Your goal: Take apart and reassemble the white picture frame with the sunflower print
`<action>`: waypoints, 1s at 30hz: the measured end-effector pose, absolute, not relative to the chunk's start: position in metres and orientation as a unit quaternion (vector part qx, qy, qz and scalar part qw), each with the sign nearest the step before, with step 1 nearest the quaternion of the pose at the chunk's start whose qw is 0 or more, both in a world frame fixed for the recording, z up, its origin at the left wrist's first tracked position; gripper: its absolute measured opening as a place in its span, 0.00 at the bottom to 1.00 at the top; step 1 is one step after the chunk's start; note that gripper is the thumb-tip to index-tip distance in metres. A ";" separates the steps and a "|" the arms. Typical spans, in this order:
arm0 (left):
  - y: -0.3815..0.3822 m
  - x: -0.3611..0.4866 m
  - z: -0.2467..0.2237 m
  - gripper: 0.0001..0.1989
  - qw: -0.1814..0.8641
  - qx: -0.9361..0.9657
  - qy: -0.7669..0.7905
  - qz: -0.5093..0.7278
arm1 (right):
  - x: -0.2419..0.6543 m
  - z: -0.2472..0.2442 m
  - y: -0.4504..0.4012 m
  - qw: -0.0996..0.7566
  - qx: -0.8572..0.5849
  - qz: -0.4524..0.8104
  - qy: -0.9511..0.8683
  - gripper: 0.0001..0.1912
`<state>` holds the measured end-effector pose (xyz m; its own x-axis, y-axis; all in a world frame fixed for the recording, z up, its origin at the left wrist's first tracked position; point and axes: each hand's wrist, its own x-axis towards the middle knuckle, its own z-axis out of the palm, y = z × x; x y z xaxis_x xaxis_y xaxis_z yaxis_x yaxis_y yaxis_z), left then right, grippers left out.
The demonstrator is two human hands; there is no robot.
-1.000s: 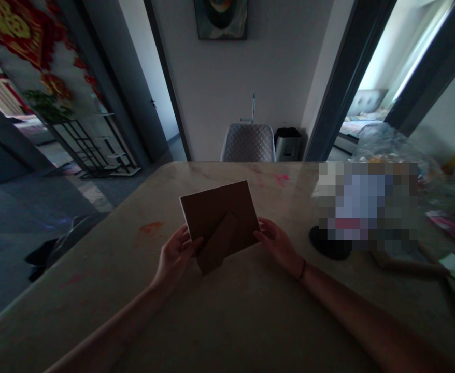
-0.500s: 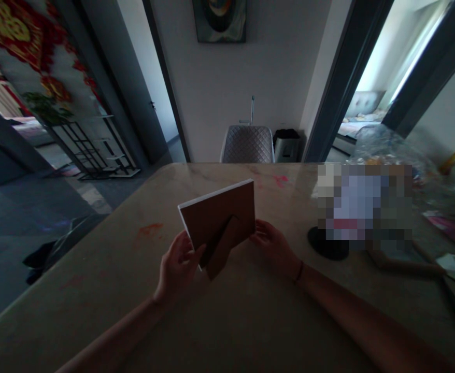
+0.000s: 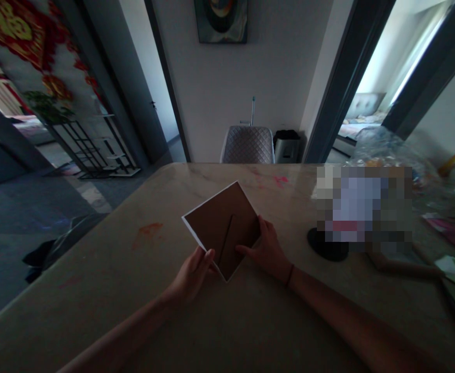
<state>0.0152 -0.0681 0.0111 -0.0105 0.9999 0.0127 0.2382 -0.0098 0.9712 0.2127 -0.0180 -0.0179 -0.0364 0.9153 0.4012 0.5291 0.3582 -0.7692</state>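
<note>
A picture frame with a brown back and thin white edges is held up over the table, its back towards me. It is turned at a slant, with one corner pointing down. The stand leg on its back lies folded flat against the board. My left hand grips the lower left edge, thumb on the back. On the right edge, my right hand is wrapped round, with its thumb across the back. The front of the frame is hidden from me.
On the right stand a black round base below a blurred patch, a brown frame-like object, and crumpled clear plastic. A quilted chair is behind the far edge. Orange stains mark the tabletop.
The picture frame has turned and tipped, so its back faces me more squarely. Its stand leg, sticking out before, is now folded flat. My right thumb has moved onto the back.
</note>
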 end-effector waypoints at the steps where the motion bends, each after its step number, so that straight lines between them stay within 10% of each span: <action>1: -0.067 0.014 0.013 0.15 0.439 0.555 0.556 0.437 | 0.213 -0.018 -0.018 0.452 -0.525 0.215 -0.689 0.50; 13: -0.055 0.002 0.025 0.11 0.567 0.485 0.520 0.415 | 0.217 -0.008 -0.020 0.524 -0.572 0.205 -0.597 0.41; 21: -0.054 -0.003 0.015 0.14 0.533 0.490 0.545 0.422 | 0.204 -0.001 -0.036 0.438 -0.454 0.417 -0.654 0.14; 30: -0.050 0.003 0.021 0.16 0.524 0.394 0.518 0.550 | 0.219 -0.001 -0.019 0.530 -0.518 0.356 -0.570 0.20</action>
